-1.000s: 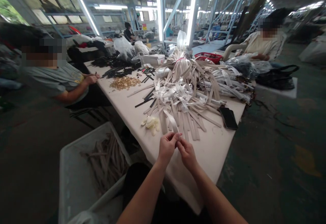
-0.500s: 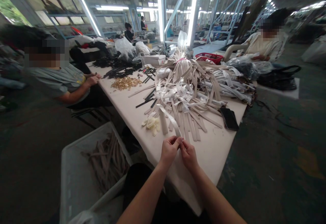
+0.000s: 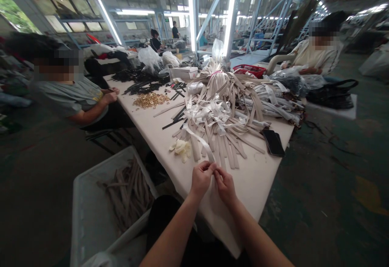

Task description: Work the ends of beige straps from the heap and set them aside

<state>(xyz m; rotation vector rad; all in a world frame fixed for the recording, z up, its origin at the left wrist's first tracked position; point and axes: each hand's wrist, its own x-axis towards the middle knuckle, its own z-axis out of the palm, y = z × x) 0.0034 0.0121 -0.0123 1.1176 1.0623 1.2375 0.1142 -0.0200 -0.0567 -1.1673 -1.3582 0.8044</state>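
— Which way does the strap run?
— Long axis goes up and left, away from the fingertips, toward the pile.
— How many?
— 1 strap, 2 hands: left hand and right hand both pinch its near end, fingertips touching.

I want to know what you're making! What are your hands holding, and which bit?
Both hands, left hand and right hand, pinch the near end of a pale strap that runs back into the pile.
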